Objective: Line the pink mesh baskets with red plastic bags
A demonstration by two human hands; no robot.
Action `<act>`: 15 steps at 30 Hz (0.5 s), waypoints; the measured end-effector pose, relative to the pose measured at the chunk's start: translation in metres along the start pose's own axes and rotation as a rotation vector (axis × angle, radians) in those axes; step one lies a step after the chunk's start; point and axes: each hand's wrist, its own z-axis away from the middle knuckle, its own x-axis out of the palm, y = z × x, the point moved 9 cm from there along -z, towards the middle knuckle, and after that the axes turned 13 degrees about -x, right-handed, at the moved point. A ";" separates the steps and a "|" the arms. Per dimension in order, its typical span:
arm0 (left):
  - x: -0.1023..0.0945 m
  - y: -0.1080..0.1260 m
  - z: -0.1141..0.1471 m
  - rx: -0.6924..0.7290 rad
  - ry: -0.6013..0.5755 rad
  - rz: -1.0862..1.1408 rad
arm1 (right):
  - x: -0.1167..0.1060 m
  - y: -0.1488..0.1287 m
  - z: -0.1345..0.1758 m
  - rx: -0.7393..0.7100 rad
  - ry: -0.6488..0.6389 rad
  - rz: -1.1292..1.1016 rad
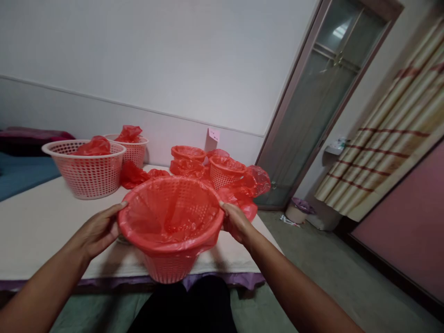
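Both hands clamped on one pink plastic basket (171,266) lined with a red bag (169,210), tilted mouth-first toward the camera, hanging just past the near edge of the bed (45,222). Left hand (99,230) pinching the left rim, right hand (237,222) gripping the right rim, bag film folded over the lip all round. Behind, near the wall: two unlined baskets (86,173) holding bunched bags, and a cluster of lined baskets (222,171). Open mattress to the left; bare floor (312,268) to the right.
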 end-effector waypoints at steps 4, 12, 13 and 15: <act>-0.006 -0.004 -0.008 -0.055 0.003 0.018 | -0.001 0.008 0.010 0.071 -0.013 -0.142; -0.005 -0.009 -0.009 -0.073 0.008 0.001 | -0.012 0.020 0.030 0.136 -0.001 -0.347; -0.009 -0.008 -0.010 -0.080 0.021 -0.007 | -0.011 0.020 0.032 0.135 -0.021 -0.363; -0.020 -0.007 -0.013 -0.097 0.084 -0.022 | -0.007 0.017 0.036 0.114 -0.082 -0.379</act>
